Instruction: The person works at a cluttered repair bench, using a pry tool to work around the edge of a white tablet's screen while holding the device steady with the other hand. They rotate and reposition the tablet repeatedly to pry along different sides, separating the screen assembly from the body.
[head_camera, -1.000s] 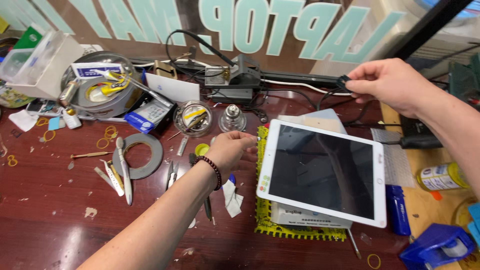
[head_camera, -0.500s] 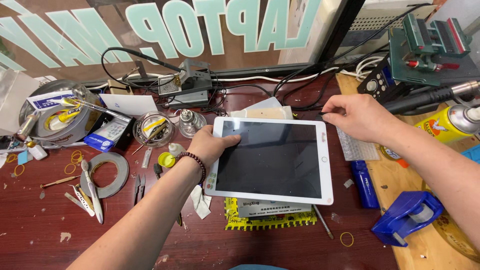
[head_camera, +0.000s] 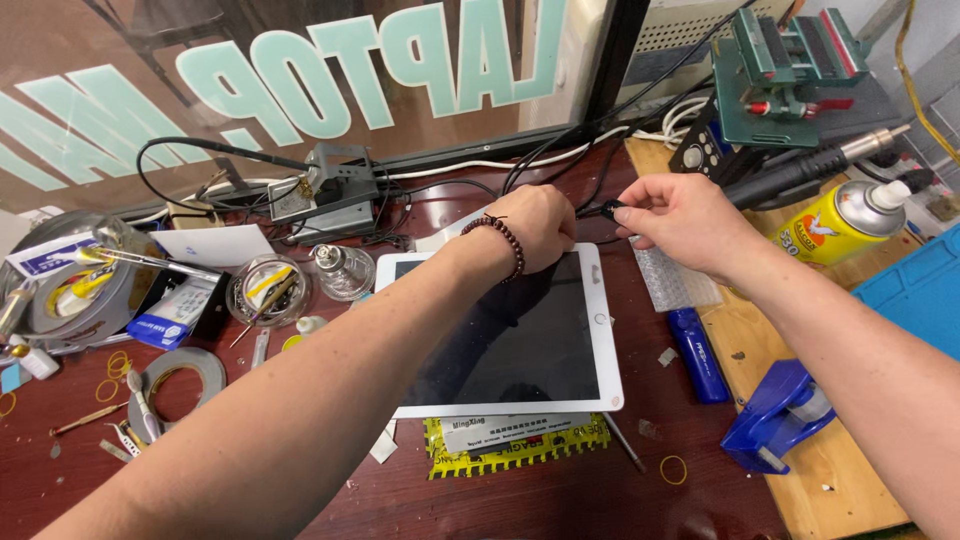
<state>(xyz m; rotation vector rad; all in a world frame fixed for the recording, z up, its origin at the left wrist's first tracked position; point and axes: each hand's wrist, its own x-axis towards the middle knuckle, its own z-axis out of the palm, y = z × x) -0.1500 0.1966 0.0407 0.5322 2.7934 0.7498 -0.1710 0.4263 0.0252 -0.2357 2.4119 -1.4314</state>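
Where both hands meet, right hand (head_camera: 680, 215) seemingly pinching black cable plug (head_camera: 610, 209), tablet (head_camera: 520, 335) beneath

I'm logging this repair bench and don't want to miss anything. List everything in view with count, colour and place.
tablet: 1, white frame with dark screen, bench centre
mat: 1, yellow, under the tablet's near edge
cable plug: 1, black, between both hands above the tablet
spray can: 1, yellow, right
tape dispenser: 1, blue, right front
vise: 1, green, back right
tape roll: 1, grey, left
glass dish: 1, clear, left of the tablet
bench: 1, dark red
left hand: 1, beaded bracelet, at the tablet's top edge
right hand: 1, pinching the cable plug
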